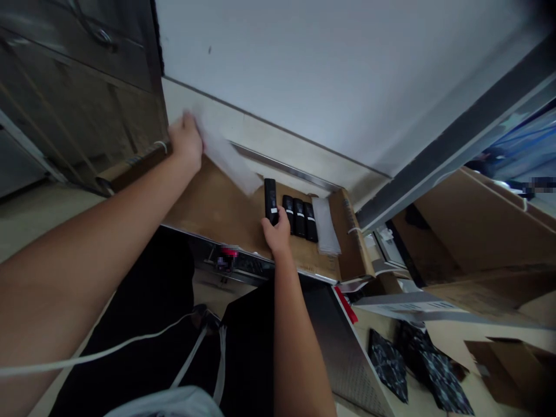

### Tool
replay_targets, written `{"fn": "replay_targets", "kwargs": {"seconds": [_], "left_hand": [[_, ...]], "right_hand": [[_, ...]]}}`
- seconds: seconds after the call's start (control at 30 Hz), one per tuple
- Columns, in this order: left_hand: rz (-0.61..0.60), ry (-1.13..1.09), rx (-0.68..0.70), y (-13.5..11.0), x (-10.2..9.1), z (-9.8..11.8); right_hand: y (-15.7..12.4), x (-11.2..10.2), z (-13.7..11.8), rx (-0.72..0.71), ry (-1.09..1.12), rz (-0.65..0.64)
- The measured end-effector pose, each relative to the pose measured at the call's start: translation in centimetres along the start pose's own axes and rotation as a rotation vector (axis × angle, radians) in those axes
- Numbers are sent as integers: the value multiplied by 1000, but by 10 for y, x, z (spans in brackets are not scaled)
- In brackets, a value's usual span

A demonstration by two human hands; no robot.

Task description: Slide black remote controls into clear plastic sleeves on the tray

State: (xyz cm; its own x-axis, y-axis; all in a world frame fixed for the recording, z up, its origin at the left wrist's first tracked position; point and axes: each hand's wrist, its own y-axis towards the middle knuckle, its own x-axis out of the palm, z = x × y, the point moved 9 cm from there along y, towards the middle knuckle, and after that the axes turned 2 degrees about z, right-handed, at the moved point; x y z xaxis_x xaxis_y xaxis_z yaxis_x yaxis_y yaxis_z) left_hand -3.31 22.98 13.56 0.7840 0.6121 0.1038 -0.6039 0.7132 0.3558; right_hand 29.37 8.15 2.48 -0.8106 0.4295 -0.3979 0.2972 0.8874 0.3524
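My left hand (186,139) is raised over the left part of a cardboard-lined shelf (208,200), closed on one end of a thin, whitish translucent plastic sleeve (232,165) that is blurred by motion. My right hand (278,230) grips the lower end of a black remote control (270,197) with a small white label. Just right of it, three similar black remote controls (299,217) lie side by side, each with a white label strip. Beyond them a flat stack of whitish sleeves (325,226) rests against the cardboard's right side.
A white panel (278,75) rises behind the shelf, with a grey post (452,121) at the right. Large cardboard boxes (478,214) stand to the right. Dark patterned bags (434,359) lie on the floor. A white cord (108,350) crosses at lower left.
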Motion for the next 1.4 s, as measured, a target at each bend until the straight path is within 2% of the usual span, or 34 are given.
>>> {"fn": "replay_targets", "kwargs": {"seconds": [0.03, 0.1, 0.13, 0.2, 0.3, 0.47, 0.63, 0.83, 1.03, 1.2, 1.4], "left_hand": [[-1, 138, -40, -6, -9, -27], [-125, 327, -12, -26, -15, -65], [-121, 362, 1, -35, -22, -77], [-159, 385, 58, -49, -25, -86], [-256, 391, 84, -55, -16, -86], [-338, 397, 90, -55, -5, -85], [-360, 375, 92, -57, -6, -94], [-377, 353, 94, -56, -4, -97], [-378, 349, 49, -60, -6, -90], [-374, 362, 70, -60, -6, -85], [-374, 365, 69, -61, -5, -88]], "right_hand": [[0, -2, 1, 5, -17, 27], [-1, -7, -1, -24, -94, 77], [-3, -8, -4, -59, -149, 92], [-6, -5, -14, -146, -267, 88], [-9, 11, -25, -234, -427, 31], [11, 33, -28, -244, -621, 39], [39, 35, -21, -129, -736, 66], [48, 33, -18, -80, -843, 82], [54, 33, -13, -95, -855, 83], [51, 30, -7, -102, -800, 96], [40, 28, -16, -185, -701, 100]]}}
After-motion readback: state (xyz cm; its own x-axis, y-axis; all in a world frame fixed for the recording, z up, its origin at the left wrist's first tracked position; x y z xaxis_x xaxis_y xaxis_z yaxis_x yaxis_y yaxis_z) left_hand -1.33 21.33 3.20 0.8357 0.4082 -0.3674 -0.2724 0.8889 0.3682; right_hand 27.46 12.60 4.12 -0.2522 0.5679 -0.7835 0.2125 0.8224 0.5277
